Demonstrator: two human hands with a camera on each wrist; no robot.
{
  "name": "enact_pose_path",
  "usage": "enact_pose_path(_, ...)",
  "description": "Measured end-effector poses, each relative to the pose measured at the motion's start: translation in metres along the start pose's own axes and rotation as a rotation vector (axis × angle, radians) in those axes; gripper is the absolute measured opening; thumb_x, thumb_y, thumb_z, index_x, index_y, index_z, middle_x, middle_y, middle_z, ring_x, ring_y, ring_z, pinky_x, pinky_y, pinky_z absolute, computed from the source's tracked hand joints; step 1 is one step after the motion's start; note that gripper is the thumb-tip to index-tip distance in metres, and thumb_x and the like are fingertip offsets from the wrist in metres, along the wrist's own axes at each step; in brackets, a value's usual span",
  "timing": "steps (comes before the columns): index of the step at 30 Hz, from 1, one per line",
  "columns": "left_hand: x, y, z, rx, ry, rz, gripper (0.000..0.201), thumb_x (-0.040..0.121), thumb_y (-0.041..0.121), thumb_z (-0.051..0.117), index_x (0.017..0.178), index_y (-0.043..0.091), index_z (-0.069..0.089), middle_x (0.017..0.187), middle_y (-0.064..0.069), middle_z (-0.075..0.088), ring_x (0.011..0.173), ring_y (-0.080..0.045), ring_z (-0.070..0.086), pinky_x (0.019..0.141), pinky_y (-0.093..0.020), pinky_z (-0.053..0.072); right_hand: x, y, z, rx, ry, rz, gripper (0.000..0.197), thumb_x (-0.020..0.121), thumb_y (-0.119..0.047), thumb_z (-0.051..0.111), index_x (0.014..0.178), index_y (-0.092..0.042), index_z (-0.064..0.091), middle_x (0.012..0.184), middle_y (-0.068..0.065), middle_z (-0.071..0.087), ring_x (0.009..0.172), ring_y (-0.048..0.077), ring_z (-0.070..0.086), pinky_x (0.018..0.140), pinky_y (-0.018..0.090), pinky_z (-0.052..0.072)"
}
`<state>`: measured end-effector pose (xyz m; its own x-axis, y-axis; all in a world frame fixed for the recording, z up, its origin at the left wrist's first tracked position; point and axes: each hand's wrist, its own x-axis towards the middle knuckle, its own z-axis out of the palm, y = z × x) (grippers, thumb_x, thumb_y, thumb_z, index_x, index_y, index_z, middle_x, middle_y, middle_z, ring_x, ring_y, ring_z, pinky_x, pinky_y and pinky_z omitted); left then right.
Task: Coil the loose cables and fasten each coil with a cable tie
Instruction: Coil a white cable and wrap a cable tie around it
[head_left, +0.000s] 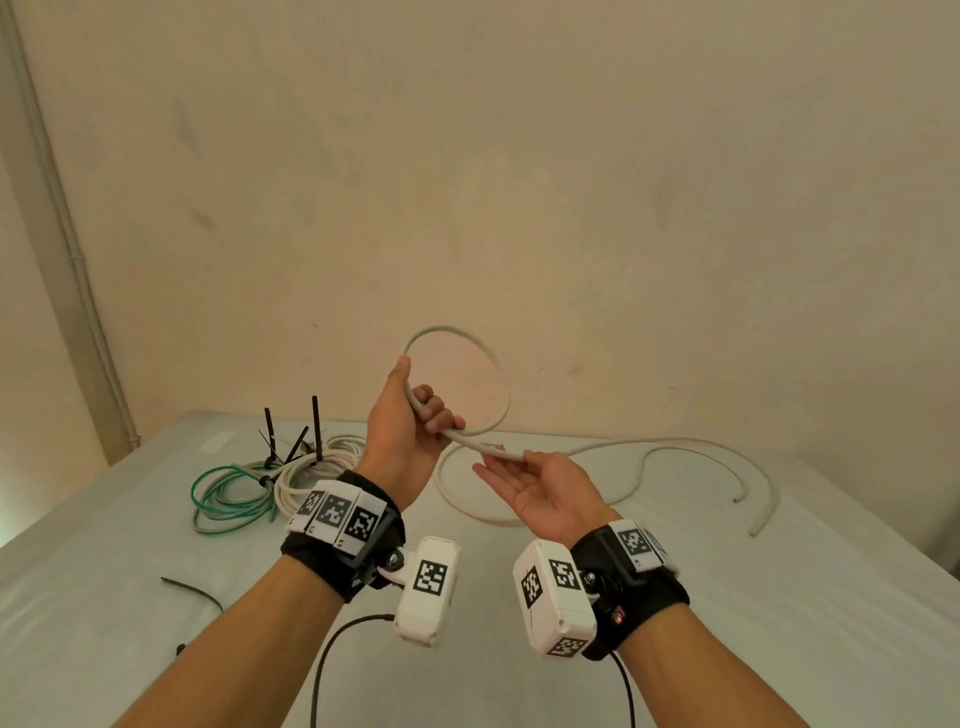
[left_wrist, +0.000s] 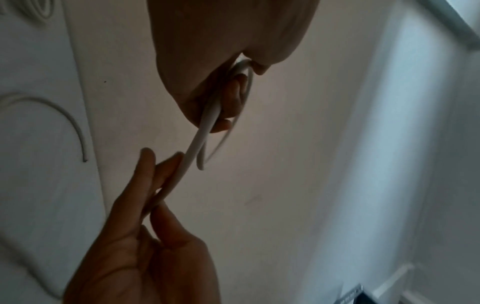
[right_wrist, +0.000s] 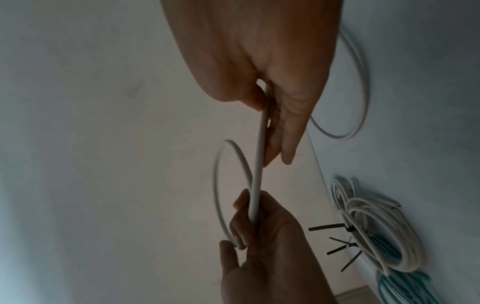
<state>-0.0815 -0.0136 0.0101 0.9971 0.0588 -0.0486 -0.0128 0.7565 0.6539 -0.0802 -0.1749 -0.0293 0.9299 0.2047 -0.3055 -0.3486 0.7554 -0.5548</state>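
A thick white cable rises in one loop above the table; its remaining length trails in curves across the table to the right. My left hand grips the loop where the strands cross, fingers curled round it. Just below and to the right, my right hand lies palm up under the cable. In the right wrist view its thumb and straight fingers pinch the strand that runs down to the left hand. The left wrist view shows the same strand between both hands.
At the back left of the grey-covered table lie a green cable coil and a white coil, both bound with black ties. A loose black cable tie lies near the left front. A plain wall stands behind.
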Motion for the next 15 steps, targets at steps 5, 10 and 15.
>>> enact_pose_path(5,0.002,0.009,0.001,0.024,0.024,0.018,0.048,0.105,0.051,0.048,0.071,0.018,0.042,0.056,0.003,0.023,0.043,-0.014,0.027,0.059,-0.032,0.045,-0.001,-0.005,0.002,0.085,0.062,-0.076,0.018,0.111,-0.004,0.037,0.106,0.004,0.052,0.091,0.025,0.062,0.088,0.042,0.066,0.055,0.056,0.062)
enact_pose_path(10,0.009,0.02,-0.003,-0.015,0.128,-0.016,0.046,0.108,0.047,0.045,0.077,0.014,0.042,0.054,0.003,0.025,0.04,-0.014,0.025,0.056,-0.031,0.043,-0.005,-0.007,0.001,0.071,0.073,-0.088,0.017,0.111,-0.004,0.042,0.099,0.002,0.053,0.085,0.022,0.06,0.086,0.039,0.066,0.056,0.054,0.063)
enact_pose_path(15,0.011,0.029,-0.005,-0.06,0.234,-0.035,0.035,0.114,0.031,0.031,0.086,0.015,0.043,0.059,0.001,0.029,0.037,-0.012,0.023,0.055,-0.029,0.039,0.008,-0.009,-0.016,0.156,0.114,-0.086,0.012,0.11,-0.009,0.045,0.102,-0.004,0.051,0.077,0.013,0.049,0.066,0.023,0.05,0.052,0.036,0.06)
